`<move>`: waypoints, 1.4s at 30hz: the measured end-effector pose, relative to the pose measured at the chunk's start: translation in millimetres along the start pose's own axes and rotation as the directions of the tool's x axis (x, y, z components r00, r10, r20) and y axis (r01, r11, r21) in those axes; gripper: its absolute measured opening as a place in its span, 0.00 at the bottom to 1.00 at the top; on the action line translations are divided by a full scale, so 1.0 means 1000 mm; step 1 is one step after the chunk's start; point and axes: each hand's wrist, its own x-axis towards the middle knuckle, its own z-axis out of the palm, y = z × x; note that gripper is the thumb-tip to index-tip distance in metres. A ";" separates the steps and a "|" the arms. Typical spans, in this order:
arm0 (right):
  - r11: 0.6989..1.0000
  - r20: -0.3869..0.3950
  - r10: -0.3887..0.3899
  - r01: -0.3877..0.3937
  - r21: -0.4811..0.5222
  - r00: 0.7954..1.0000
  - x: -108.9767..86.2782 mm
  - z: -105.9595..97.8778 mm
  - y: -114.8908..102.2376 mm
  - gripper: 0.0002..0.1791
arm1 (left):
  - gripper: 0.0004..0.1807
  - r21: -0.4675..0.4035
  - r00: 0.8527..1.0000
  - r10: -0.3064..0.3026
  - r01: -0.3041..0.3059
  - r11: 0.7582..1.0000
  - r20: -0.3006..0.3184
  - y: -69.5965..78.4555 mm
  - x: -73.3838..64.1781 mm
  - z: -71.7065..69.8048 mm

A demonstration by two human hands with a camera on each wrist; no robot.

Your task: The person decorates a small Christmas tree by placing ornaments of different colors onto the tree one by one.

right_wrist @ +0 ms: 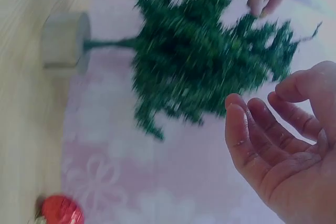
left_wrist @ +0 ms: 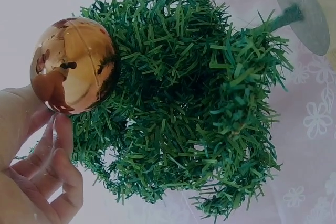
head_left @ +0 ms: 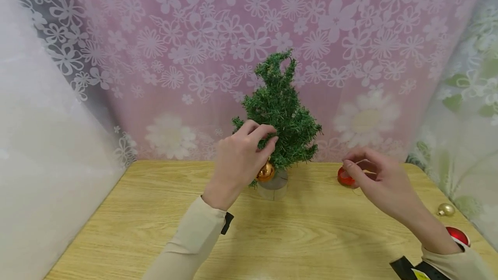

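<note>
By the bushy green tree (head_left: 285, 113) gleams a copper-gold bauble (head_left: 266, 173).

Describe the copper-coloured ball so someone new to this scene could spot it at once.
In the head view, find the green tree on the wooden table. The shiny ball sits at its lower left, by the left hand. Unlike the red ball and pale gold ball farther right, it's copper-coloured.

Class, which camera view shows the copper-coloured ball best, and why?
Left wrist: the copper-coloured ball appears large and nearly unobstructed. The head view shows it small, right by the left hand; the right wrist view cuts it off at the top edge.
</note>
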 end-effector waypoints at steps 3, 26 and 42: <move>0.999 -0.028 0.013 -0.014 -0.031 1.000 -0.009 -0.006 0.014 0.06 | 0.05 -0.014 1.000 0.005 -0.005 1.000 -0.011 0.001 0.000 0.001; 0.969 -0.116 0.214 -0.226 -0.098 0.970 -0.052 -0.050 0.096 0.06 | 0.04 -0.056 0.997 -0.048 0.044 0.997 -0.064 -0.013 -0.013 -0.004; 0.831 -0.148 0.377 -0.405 -0.381 0.914 -0.069 -0.082 0.126 0.19 | 0.05 -0.071 0.993 -0.100 0.096 0.993 -0.068 -0.030 -0.019 -0.011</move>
